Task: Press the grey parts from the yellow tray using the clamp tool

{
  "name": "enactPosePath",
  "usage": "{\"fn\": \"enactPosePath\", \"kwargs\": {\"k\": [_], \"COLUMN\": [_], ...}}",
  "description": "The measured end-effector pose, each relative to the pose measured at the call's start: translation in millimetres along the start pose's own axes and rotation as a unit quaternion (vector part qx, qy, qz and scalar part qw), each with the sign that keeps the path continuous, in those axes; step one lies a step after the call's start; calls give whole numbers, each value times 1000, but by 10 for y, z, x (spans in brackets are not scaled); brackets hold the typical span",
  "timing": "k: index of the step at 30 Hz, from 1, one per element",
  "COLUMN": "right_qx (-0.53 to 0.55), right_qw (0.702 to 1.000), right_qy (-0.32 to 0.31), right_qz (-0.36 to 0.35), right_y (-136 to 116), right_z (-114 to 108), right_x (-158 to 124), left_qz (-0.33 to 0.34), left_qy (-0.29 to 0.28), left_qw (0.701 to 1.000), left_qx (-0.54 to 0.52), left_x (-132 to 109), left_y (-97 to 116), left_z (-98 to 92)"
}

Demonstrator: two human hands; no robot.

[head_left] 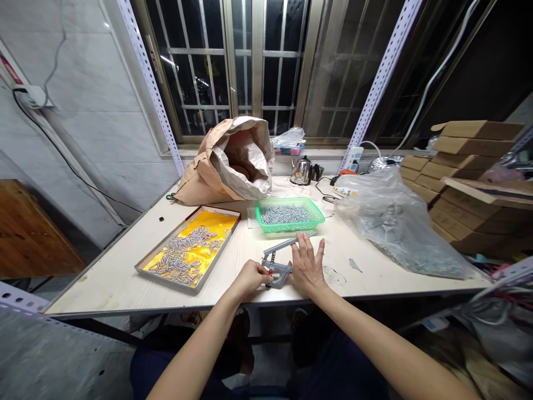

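Observation:
A grey hand tool with a long handle and a dark spring lies at the table's front edge. My left hand pinches a small red-and-dark part at the tool's lower left end. My right hand has its fingers spread over the tool's right side, the fingertips on the long handle. Behind the tool stands a green basket full of small metal pieces. To the left, a shallow tray lined with yellow cloth holds many small metal tubes.
A large paper sack lies open at the back left. A kettle stands by the window. On the right are a clear plastic bag and stacked cardboard boxes. A small grey scrap lies right of my right hand.

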State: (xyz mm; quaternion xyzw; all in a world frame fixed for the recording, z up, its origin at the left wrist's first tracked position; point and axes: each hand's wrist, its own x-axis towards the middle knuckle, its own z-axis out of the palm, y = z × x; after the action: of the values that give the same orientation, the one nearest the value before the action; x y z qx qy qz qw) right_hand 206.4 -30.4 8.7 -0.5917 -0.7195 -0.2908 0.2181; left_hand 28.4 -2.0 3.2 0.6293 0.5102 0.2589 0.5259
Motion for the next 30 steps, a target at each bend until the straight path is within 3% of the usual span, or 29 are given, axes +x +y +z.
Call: {"fn": "enactPosePath", "kwargs": {"k": [3,6,8,11,13,15,19,27,30], "right_qx": [17,38,45,49,50,49,48,68,69], "right_qw": [1000,994,983,974,969,966,973,988,994], "right_qy": [-2,-104,-174,-217,-240,-250,-225,-136,-78], "right_qz": [-3,-15,-23,-32,-34,-30,-13,17,42], "right_y": [36,98,131,139,114,77,27,37,68], "right_z": [-11,-11,7,71,121,148,95,-25,-13], "right_x": [4,40,74,122,152,185,258,218,130], "left_qz": [-2,17,25,17,1,-35,-95,-20,1], "left_qy": [-9,-11,42,146,166,148,86,57,89], "left_qw": [1000,997,993,981,978,977,972,993,991], "left_qx": [-25,-69,-109,-126,-129,-149,-199,-104,-104], "left_x": [-12,-67,-108,-143,-144,-134,-131,-209,-163], "left_y": [-44,-46,-31,-11,1,19,79,104,79], "left_z": [-4,-49,-102,-167,-169,-136,-55,-25,-32]}}
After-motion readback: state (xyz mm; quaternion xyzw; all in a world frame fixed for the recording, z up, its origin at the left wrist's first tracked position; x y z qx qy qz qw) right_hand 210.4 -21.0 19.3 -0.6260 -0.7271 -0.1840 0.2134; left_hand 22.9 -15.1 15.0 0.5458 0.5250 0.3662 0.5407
